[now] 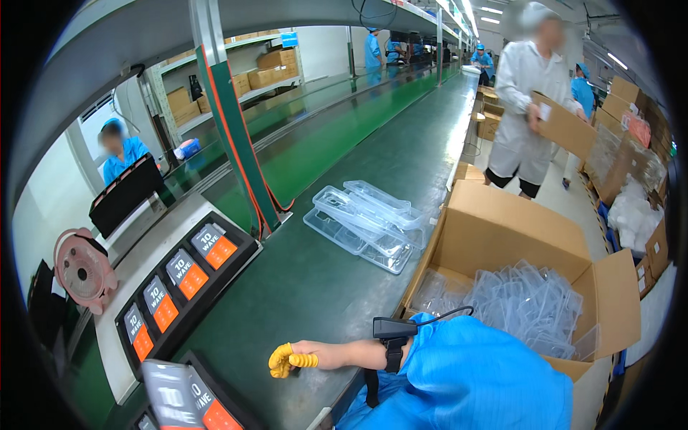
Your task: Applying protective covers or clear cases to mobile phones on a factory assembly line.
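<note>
My right hand [295, 360], with yellow finger covers on its fingers, is over the green worktop at the lower middle. Its fingers are curled closed, and nothing shows in them. At the bottom left, a grey-and-orange package [170, 393] appears blurred and tilted above a black tray [233, 421] with similar packages. My left hand is out of view. Farther up on the left, another black tray [188, 307] holds a row of grey-and-orange packages [188, 274]. Clear plastic blister shells [369, 222] lie stacked beyond my right hand.
To my right stands an open cardboard box [516, 215] full of clear plastic shells [527, 304]. A metal post [240, 136] rises beside the green conveyor [315, 125]. A pink fan [82, 271] stands at left. A white-coated person [527, 107] carries a carton [565, 127].
</note>
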Demonstrator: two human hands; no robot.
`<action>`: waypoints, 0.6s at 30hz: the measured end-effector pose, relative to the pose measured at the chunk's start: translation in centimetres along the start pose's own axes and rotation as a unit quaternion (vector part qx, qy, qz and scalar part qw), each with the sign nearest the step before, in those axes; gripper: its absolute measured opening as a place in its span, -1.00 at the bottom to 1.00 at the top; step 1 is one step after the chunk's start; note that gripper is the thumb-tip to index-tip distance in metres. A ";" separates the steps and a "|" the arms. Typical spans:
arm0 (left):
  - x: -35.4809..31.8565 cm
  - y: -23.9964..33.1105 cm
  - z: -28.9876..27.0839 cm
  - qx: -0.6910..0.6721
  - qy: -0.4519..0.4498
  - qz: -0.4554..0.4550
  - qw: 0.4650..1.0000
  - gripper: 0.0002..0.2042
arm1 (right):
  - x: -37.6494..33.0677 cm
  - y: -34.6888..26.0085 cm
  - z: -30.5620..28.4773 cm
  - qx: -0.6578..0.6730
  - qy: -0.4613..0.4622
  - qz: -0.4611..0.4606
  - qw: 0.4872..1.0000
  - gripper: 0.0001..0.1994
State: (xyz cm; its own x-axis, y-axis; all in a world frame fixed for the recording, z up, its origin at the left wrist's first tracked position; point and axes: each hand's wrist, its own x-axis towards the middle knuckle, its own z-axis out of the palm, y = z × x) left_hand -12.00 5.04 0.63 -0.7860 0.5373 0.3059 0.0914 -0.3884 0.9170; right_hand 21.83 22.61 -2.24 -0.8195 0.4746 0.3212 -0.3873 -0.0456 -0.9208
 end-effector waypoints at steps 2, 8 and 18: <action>4.5 1.1 -4.8 -0.010 0.103 0.013 0.995 -0.65 | 0.0 0.1 0.0 -0.010 -0.002 -0.016 1.000 -0.50; 9.4 2.0 -12.5 -0.032 0.195 -0.022 0.980 -0.56 | 0.2 0.0 0.3 -0.044 0.028 -0.023 0.998 -0.56; 12.4 -5.8 -25.2 0.057 0.224 0.031 0.972 -0.83 | 0.0 1.1 -0.7 -0.041 0.069 0.003 0.997 -0.53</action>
State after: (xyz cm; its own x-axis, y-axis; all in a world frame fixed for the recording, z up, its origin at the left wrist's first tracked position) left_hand -37.70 -4.95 -7.31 -0.9619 0.1247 0.2434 0.1952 -0.3104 0.9303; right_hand 21.67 23.18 -3.40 -0.7539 0.5905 0.2880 -0.3425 0.0208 -0.9393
